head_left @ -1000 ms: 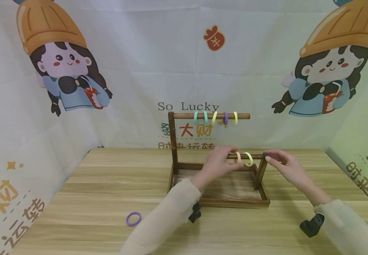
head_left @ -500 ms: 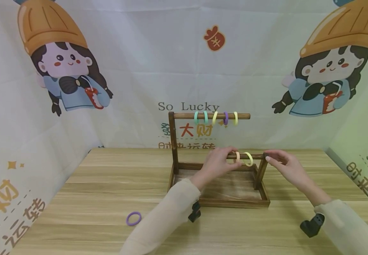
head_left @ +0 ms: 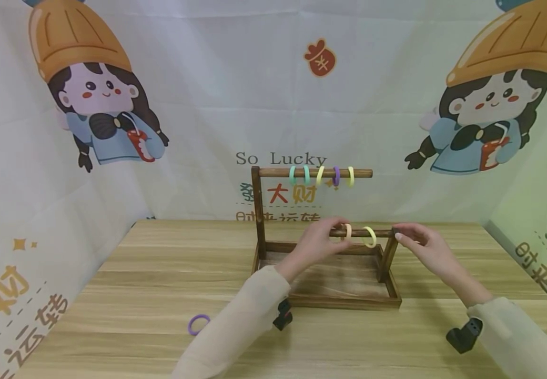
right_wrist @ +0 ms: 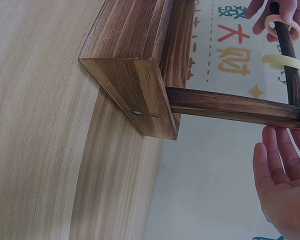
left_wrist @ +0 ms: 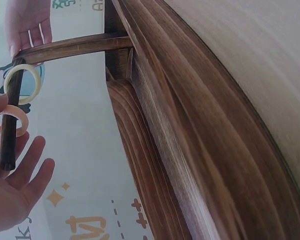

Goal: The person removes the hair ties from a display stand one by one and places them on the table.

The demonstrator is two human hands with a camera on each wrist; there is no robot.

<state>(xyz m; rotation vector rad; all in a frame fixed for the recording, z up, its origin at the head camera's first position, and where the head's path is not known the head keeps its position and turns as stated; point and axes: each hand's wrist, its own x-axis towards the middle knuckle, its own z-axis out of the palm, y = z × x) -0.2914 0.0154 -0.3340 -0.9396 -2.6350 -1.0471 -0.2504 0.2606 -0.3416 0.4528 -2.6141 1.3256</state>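
My left hand (head_left: 313, 242) pinches a peach ring (head_left: 348, 232) that is threaded on the lower bar of a dark wooden rack (head_left: 344, 303). In the left wrist view the peach ring (left_wrist: 24, 120) encircles the bar near its free end, thumb on one side and fingers behind. A pale yellow ring (head_left: 373, 238) hangs on the same bar, closer to the post. At the bar's fixed end, my right hand (head_left: 425, 248) holds the top of the short post (right_wrist: 235, 107) between thumb and fingers.
Above, the rack's upper bar (head_left: 269, 172) carries several green, yellow and purple rings. A loose purple ring (head_left: 190, 325) lies on the wooden table (head_left: 160, 273), partly behind the left sleeve (head_left: 235, 321). A printed cloth (head_left: 207, 105) hangs behind.
My left hand has moved left along the lower bar with the peach ring, widening the gap to the yellow ring. The right hand stays at the post.
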